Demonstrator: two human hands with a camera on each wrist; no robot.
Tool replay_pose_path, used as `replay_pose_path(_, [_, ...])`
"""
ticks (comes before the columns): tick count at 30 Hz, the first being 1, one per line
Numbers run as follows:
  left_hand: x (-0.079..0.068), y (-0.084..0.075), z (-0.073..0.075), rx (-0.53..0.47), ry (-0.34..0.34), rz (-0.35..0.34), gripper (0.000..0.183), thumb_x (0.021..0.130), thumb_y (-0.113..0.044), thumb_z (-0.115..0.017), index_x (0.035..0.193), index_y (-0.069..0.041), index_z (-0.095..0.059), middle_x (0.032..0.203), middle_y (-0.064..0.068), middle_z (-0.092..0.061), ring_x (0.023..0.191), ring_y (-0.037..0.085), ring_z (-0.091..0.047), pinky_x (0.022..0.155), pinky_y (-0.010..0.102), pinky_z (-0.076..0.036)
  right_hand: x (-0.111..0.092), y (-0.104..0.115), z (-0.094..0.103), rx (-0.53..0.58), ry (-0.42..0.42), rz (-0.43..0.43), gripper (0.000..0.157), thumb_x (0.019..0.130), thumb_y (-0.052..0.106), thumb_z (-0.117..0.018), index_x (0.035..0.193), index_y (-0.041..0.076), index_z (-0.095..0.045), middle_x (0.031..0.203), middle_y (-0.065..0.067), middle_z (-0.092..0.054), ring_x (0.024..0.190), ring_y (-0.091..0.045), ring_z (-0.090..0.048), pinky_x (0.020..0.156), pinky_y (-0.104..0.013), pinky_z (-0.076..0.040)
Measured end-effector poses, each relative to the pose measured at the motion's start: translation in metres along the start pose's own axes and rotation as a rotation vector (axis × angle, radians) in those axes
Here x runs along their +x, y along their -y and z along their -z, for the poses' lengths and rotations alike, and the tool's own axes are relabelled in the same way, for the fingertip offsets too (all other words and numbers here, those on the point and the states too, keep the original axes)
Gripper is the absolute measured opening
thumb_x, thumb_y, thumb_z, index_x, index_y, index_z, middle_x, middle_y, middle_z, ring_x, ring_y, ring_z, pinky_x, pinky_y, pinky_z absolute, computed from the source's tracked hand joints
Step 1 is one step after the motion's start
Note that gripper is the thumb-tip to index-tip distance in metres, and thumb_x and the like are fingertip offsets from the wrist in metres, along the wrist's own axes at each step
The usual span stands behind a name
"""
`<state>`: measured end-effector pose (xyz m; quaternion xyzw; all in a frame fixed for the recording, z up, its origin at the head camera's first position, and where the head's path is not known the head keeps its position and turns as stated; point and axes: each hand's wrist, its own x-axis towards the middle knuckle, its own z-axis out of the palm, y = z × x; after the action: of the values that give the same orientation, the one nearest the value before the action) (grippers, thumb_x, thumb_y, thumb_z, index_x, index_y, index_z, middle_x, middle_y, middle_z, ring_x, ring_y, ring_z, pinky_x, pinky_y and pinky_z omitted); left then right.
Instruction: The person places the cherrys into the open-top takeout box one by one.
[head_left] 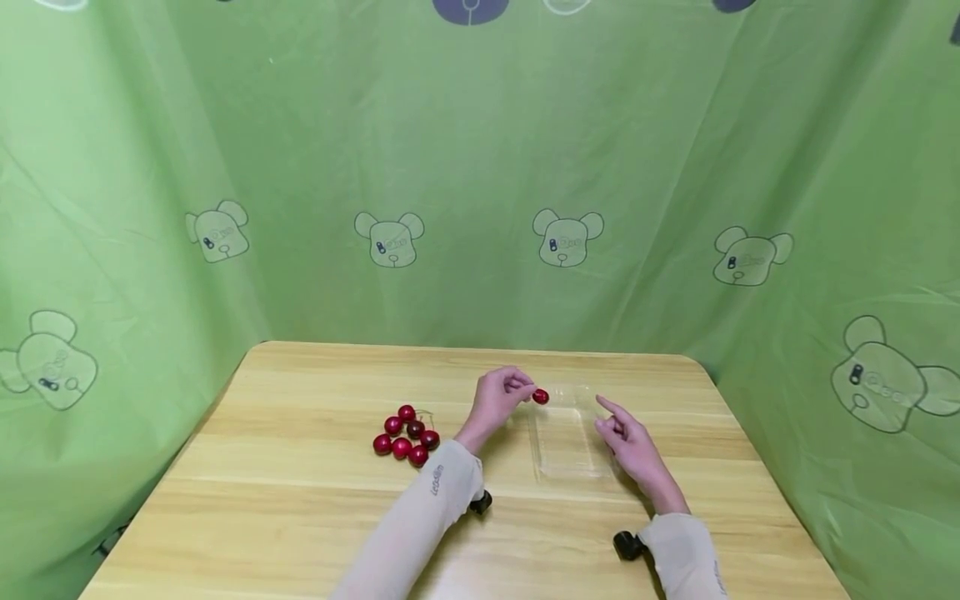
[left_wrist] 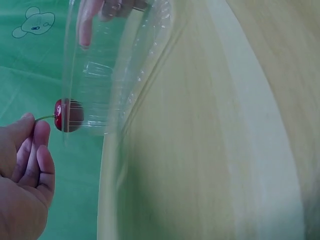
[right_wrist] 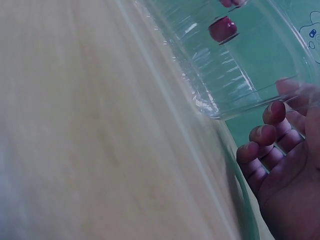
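Observation:
Between thumb and fingertips my left hand (head_left: 500,400) pinches the thin green stem of a dark red cherry (left_wrist: 69,115). The cherry hangs at the far left rim of a clear plastic box (head_left: 573,442), and the rim overlaps it in the left wrist view. My right hand (head_left: 633,450) is at the box's right side, its index finger stretched out by the far right corner. In the right wrist view its other fingers (right_wrist: 262,135) are loosely bent beside the clear wall, around nothing.
Several more cherries (head_left: 401,448), some with stems, lie in a cluster on the wooden table (head_left: 300,500) left of my left forearm. A green curtain (head_left: 465,125) with bear heads hangs behind and at both sides. A black wrist camera (head_left: 628,546) sits at my right cuff.

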<state>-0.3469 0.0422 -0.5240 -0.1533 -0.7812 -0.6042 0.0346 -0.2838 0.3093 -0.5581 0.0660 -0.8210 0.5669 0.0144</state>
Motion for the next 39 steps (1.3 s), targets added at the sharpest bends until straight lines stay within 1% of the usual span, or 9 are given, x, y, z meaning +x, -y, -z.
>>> replay_pose_path(4, [0.0,0.004,-0.001,0.024,-0.014,0.016,0.006,0.093,-0.013,-0.078,0.095,-0.008,-0.076,0.088,0.016,-0.076,0.082,0.036,-0.074,0.062,0.019,-0.055,-0.001,0.0,-0.001,0.025,0.003,0.0,0.059,0.107,0.019,-0.058,0.159,0.004,-0.035,0.091,-0.016,-0.057,0.062,-0.008,-0.045,0.054,-0.024,-0.044])
replay_pose_path(6, [0.001,0.005,0.0,0.026,-0.021,0.021,0.007,0.093,-0.014,-0.078,0.095,-0.007,-0.076,0.088,0.017,-0.076,0.082,0.036,-0.074,0.061,0.019,-0.054,-0.001,0.0,-0.001,0.031,0.004,0.003,0.059,0.107,0.018,-0.058,0.16,0.003,-0.035,0.09,-0.015,-0.057,0.062,-0.007,-0.045,0.054,-0.024,-0.043])
replay_pose_path(10, [0.003,0.009,-0.001,0.044,-0.03,0.027,0.008,0.093,-0.015,-0.078,0.095,-0.007,-0.077,0.085,0.013,-0.076,0.082,0.036,-0.074,0.06,0.018,-0.054,0.0,0.0,0.0,0.036,0.0,0.012,0.058,0.107,0.018,-0.058,0.159,0.003,-0.035,0.089,-0.015,-0.056,0.061,-0.007,-0.044,0.053,-0.023,-0.043])
replay_pose_path(15, [0.005,0.012,-0.001,0.061,-0.018,0.035,0.007,0.093,-0.015,-0.077,0.094,-0.008,-0.076,0.083,0.008,-0.075,0.081,0.034,-0.075,0.061,0.019,-0.055,0.0,-0.001,0.0,0.029,0.001,0.017,0.058,0.107,0.018,-0.057,0.159,0.004,-0.036,0.088,-0.015,-0.056,0.06,-0.009,-0.044,0.053,-0.024,-0.043])
replay_pose_path(21, [0.008,0.013,-0.003,0.088,0.001,0.027,0.009,0.094,-0.015,-0.076,0.094,-0.006,-0.075,0.082,0.009,-0.074,0.076,0.027,-0.074,0.06,0.019,-0.055,0.001,-0.002,0.0,0.026,-0.001,0.018,0.058,0.107,0.019,-0.058,0.159,0.002,-0.036,0.089,-0.016,-0.057,0.06,-0.01,-0.044,0.053,-0.025,-0.043])
replay_pose_path(25, [0.009,0.014,-0.002,0.099,0.003,0.025,0.008,0.094,-0.014,-0.076,0.094,-0.006,-0.075,0.082,0.007,-0.074,0.076,0.027,-0.074,0.061,0.019,-0.056,0.002,-0.002,0.0,0.03,-0.002,0.015,0.058,0.107,0.018,-0.058,0.159,0.002,-0.036,0.091,-0.016,-0.057,0.061,-0.009,-0.044,0.053,-0.024,-0.043])
replay_pose_path(27, [0.009,0.015,-0.002,0.111,0.006,0.028,0.008,0.094,-0.015,-0.076,0.094,-0.007,-0.075,0.082,0.005,-0.074,0.075,0.023,-0.073,0.061,0.019,-0.055,0.001,-0.003,0.0,0.029,-0.003,0.011,0.058,0.107,0.018,-0.058,0.159,0.002,-0.036,0.091,-0.015,-0.057,0.061,-0.009,-0.044,0.053,-0.024,-0.043])
replay_pose_path(34, [0.009,0.017,0.0,0.138,0.027,0.031,0.008,0.096,-0.016,-0.075,0.095,-0.008,-0.074,0.083,0.007,-0.074,0.072,0.014,-0.069,0.062,0.018,-0.054,0.002,-0.001,-0.001,0.023,-0.007,0.011,0.057,0.107,0.017,-0.058,0.158,0.002,-0.037,0.092,-0.017,-0.057,0.061,-0.009,-0.045,0.053,-0.023,-0.042])
replay_pose_path(39, [0.009,0.018,-0.001,0.146,0.032,0.023,0.006,0.096,-0.014,-0.075,0.095,-0.008,-0.074,0.082,0.003,-0.072,0.069,0.005,-0.064,0.064,0.018,-0.054,0.001,-0.002,0.0,0.023,-0.005,0.009,0.058,0.107,0.018,-0.059,0.158,0.003,-0.037,0.092,-0.016,-0.057,0.061,-0.008,-0.045,0.052,-0.023,-0.042])
